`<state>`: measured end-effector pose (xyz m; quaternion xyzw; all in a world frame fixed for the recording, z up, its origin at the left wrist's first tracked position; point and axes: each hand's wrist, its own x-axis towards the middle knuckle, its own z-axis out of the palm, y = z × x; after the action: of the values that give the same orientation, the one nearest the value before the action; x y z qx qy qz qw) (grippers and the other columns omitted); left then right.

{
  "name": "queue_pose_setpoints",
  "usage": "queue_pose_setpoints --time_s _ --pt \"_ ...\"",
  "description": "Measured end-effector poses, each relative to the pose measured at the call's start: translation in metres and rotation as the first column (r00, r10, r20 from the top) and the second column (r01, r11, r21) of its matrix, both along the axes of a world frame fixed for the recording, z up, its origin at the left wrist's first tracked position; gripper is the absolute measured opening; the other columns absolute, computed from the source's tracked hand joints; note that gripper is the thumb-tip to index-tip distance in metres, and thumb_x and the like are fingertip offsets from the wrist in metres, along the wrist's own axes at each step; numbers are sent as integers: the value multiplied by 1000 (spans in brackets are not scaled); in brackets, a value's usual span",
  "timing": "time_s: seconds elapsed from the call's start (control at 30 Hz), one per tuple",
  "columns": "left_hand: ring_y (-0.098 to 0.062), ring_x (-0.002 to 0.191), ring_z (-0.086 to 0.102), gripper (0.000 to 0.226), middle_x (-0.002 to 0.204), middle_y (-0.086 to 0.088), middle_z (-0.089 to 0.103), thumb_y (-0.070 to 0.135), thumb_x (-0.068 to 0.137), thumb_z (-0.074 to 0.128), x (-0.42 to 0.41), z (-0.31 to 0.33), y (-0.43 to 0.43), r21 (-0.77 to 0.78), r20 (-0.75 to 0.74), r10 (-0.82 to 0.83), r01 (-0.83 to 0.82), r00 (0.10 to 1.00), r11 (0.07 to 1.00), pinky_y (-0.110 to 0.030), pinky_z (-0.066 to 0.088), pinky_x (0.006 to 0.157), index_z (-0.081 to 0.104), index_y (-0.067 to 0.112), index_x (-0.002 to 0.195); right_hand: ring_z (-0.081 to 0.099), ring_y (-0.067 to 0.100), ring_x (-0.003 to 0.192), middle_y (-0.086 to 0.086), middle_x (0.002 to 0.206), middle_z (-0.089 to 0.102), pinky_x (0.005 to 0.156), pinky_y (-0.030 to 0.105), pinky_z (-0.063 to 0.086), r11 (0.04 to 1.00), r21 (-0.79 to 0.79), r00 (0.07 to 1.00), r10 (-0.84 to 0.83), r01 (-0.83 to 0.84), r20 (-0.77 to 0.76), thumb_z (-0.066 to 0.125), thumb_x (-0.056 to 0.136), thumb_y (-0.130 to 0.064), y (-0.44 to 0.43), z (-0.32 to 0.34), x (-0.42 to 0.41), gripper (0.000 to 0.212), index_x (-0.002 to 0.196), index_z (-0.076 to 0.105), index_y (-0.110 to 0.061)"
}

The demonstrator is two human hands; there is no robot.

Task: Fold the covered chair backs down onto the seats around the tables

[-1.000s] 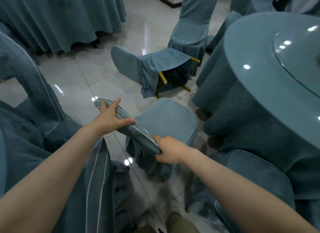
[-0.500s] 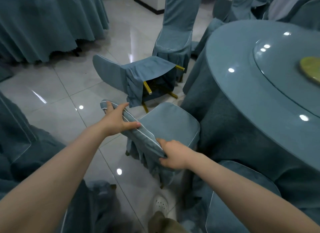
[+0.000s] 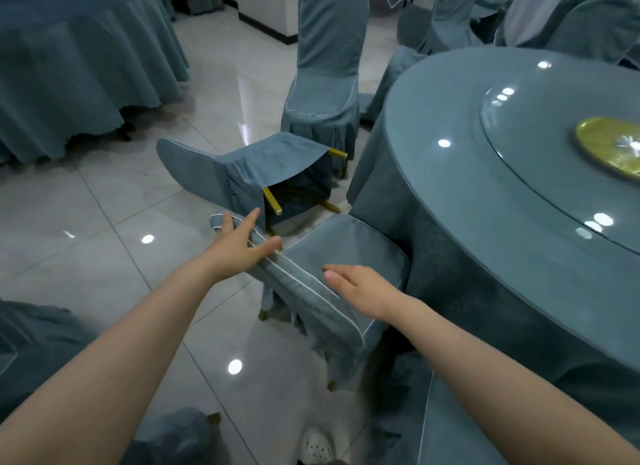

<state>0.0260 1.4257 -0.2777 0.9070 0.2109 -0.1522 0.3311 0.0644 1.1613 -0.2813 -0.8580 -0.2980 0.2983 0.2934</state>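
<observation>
At far left hangs a draped table [image 3: 69, 69]. The left hand [image 3: 239, 251] lies released, its fingers straight and spread, on the top end of the covered chair back [image 3: 304, 303] and grasps nothing. Just beyond it, 1 other chair [image 3: 249, 166] sits collapsed low with its gold legs showing. The chair back leans low beside its seat [image 3: 353, 246], with its long axis running diagonally from the left hand down toward the viewer. The right hand [image 3: 363, 288], flat and relaxed, sits at the back's middle on the seat side; contact is unclear. The seat lies right of both hands, against the round table [image 3: 450, 194]. The right hand is nearer the seat, so the final press probably goes rightward and down.
</observation>
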Motion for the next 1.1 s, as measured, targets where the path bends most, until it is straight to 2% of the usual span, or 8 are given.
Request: queue_pose_setpoints --time_s 0.1,0.17,0.27,0.43,0.57,0.7,0.93,1.1 --pt "-39 140 19 89 158 -3 14 83 73 13 3 0 12 260 13 18 -21 1000 965 -56 20 109 15 35 148 42 17 132 0 144 47 106 28 30 999 -21 998 -36 37 44 35 99 -47 5 -1 20 54 142 42 -16" --pt "-36 139 21 77 154 -3 28 73 84 19 7 3 19 277 67 48 -65 997 959 -56 18 110 21 29 147 42 17 132 0 144 47 106 27 30 998 -32 997 -44 46 63 37 99 -48 9 0 31 54 142 42 -16" --pt "-32 139 25 69 150 -7 34 63 91 29 15 10 26 208 109 69 -90 992 974 -55 17 113 23 25 148 43 17 132 0 144 47 108 29 31 998 -27 996 -51 53 68 39 98 -49 15 0 45 56 143 41 -16" --pt "-26 141 25 67 154 -6 26 55 94 35 39 24 44 170 173 41 -71 984 983 -44 23 112 19 21 149 42 15 132 -2 145 46 105 26 30 997 -32 995 -68 70 67 39 97 -52 31 -1 68 57 144 39 -19" --pt "-23 144 17 69 157 -5 18 55 94 35 63 22 73 146 165 38 -63 986 987 -41 23 112 13 21 150 42 15 132 -1 145 46 106 26 30 995 -45 994 -85 88 66 40 96 -52 57 -3 89 59 144 39 -19" --pt "-24 144 17 70 156 -4 21 56 94 35 99 9 121 116 165 17 -37 986 993 -41 24 111 12 22 151 42 17 132 2 146 45 109 29 31 993 -87 994 -77 84 74 40 96 -53 102 -4 116 61 144 38 -16" --pt "-27 141 25 71 156 -2 20 58 92 37 162 -20 243 40 192 -17 9 981 999 -42 26 110 10 27 150 44 20 131 3 146 44 108 34 35 985 -155 996 -64 73 61 39 96 -52 237 -9 175 60 145 37 -18" --pt "-21 144 18 72 158 0 15 52 94 40 198 -39 343 -49 147 15 -8 989 999 -38 21 112 10 20 151 42 19 133 0 148 42 108 34 34 975 -215 999 -51 53 15 38 95 -55 355 -18 226 63 147 33 -20"
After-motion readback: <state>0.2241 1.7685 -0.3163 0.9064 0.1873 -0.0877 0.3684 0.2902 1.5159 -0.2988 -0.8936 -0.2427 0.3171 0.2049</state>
